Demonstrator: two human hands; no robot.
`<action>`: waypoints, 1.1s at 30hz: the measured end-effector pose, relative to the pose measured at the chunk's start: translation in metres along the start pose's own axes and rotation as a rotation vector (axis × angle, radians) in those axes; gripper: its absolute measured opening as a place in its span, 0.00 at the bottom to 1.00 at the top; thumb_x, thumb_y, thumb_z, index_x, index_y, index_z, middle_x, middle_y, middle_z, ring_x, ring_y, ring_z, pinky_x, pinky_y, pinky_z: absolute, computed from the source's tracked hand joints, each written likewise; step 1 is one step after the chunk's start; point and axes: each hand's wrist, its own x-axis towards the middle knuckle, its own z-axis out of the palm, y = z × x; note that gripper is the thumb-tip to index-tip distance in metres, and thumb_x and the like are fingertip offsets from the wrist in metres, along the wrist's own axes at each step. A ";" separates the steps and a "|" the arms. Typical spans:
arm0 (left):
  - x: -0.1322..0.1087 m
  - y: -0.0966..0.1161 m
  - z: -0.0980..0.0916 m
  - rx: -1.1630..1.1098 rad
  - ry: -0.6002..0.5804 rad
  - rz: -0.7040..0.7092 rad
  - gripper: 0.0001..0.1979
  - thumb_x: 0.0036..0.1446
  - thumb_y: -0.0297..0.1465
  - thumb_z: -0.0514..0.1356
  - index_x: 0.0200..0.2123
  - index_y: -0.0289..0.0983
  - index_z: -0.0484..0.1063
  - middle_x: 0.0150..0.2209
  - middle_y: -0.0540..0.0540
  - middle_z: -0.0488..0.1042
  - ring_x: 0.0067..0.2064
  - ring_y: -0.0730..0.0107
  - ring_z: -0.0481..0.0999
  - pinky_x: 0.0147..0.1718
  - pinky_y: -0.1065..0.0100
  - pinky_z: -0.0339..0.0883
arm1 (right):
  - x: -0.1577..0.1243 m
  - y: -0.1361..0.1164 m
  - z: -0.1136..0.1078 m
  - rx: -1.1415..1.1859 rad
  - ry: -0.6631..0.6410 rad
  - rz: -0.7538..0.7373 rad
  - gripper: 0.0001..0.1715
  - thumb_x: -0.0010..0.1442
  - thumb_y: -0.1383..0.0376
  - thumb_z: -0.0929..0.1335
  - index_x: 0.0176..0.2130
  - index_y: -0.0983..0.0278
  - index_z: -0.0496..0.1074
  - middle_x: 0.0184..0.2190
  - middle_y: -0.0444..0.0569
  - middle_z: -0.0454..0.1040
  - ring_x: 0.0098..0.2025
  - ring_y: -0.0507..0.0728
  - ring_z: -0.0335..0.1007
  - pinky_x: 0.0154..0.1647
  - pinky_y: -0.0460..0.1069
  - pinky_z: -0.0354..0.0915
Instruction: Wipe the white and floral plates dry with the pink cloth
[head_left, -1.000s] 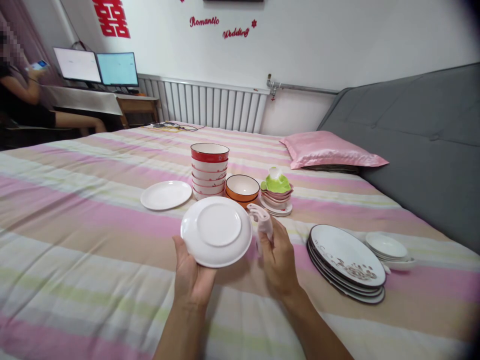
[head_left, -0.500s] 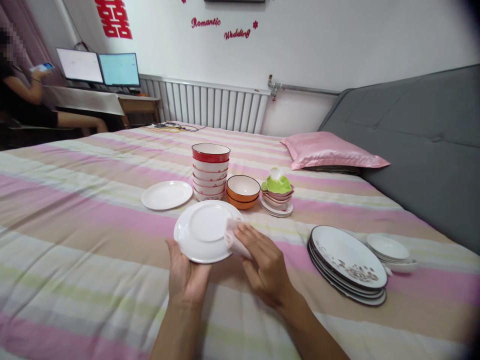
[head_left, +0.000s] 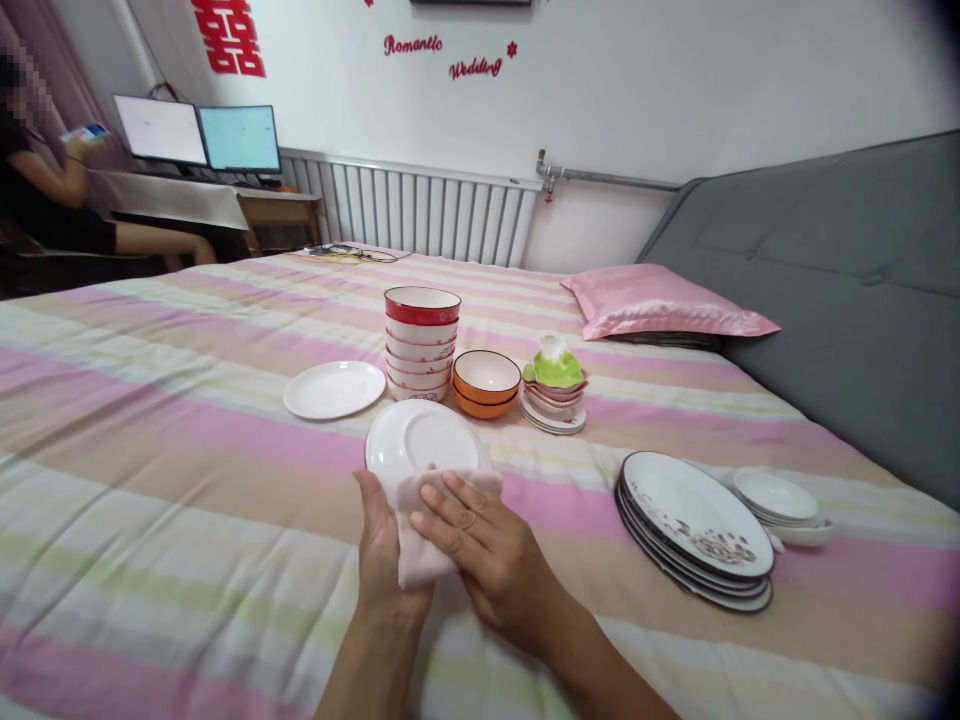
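1. Two-handed hold on a white plate, underside and foot ring showing, raised over the bed, nearer than the bowls and well in from the right edge along the headboard.
2. Left hand at the lower left of the plate: grip closed around the rim, thumb up along the side, fingers mostly hidden. Probably set low to bear the weight and leave the upper underside exposed.
3. Right hand over a pale pink cloth, fingers extended and slightly parted, pressing it against the lower part of the plate. Thumb out of sight; cannot tell whether pinching from behind. Perhaps laid flat to spread the pressure, with the left hand as backing.
4. Farther toward the far edge of the bed: red-and-white bowls in a tall stack, orange bowls just beside, and an oval white plate lying alone to the left. Likely nested by kind for steadiness on soft bedding.
5. Toward the right edge: dark-rimmed plates in a slightly uneven pile, small white dishes just beyond. Low and wide, so presumably hard to topple.
6. Between those groups: a green leaf-shaped dish atop smaller dishes, presumably uppermost because of the irregular outline.
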 end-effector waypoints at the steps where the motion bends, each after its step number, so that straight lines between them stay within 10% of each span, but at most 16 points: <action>1: -0.003 -0.004 0.002 0.014 0.050 0.004 0.30 0.62 0.48 0.45 0.44 0.29 0.74 0.33 0.38 0.80 0.38 0.62 0.80 0.44 0.65 0.73 | 0.000 0.000 0.000 -0.001 0.023 -0.001 0.27 0.59 0.76 0.57 0.57 0.67 0.65 0.60 0.50 0.62 0.66 0.57 0.46 0.63 0.57 0.58; 9: -0.016 -0.025 0.016 0.122 0.116 0.034 0.19 0.65 0.36 0.48 0.44 0.34 0.75 0.37 0.46 0.80 0.39 0.76 0.79 0.47 0.79 0.68 | 0.004 -0.001 -0.005 -0.041 0.197 0.023 0.27 0.63 0.74 0.57 0.60 0.63 0.61 0.58 0.50 0.65 0.65 0.57 0.50 0.62 0.57 0.60; 15: -0.014 -0.033 0.009 0.241 0.005 0.099 0.16 0.61 0.35 0.54 0.47 0.35 0.74 0.47 0.43 0.77 0.55 0.65 0.70 0.58 0.70 0.59 | 0.004 0.001 -0.009 -0.108 0.301 0.039 0.31 0.62 0.74 0.60 0.63 0.62 0.55 0.58 0.50 0.66 0.65 0.59 0.52 0.62 0.59 0.60; 33: -0.015 -0.044 0.001 0.433 -0.166 0.050 0.20 0.54 0.41 0.60 0.45 0.33 0.76 0.45 0.39 0.77 0.54 0.51 0.70 0.56 0.55 0.61 | -0.006 0.026 -0.028 -0.005 0.394 0.346 0.34 0.60 0.77 0.56 0.62 0.57 0.57 0.62 0.47 0.59 0.65 0.60 0.49 0.64 0.63 0.52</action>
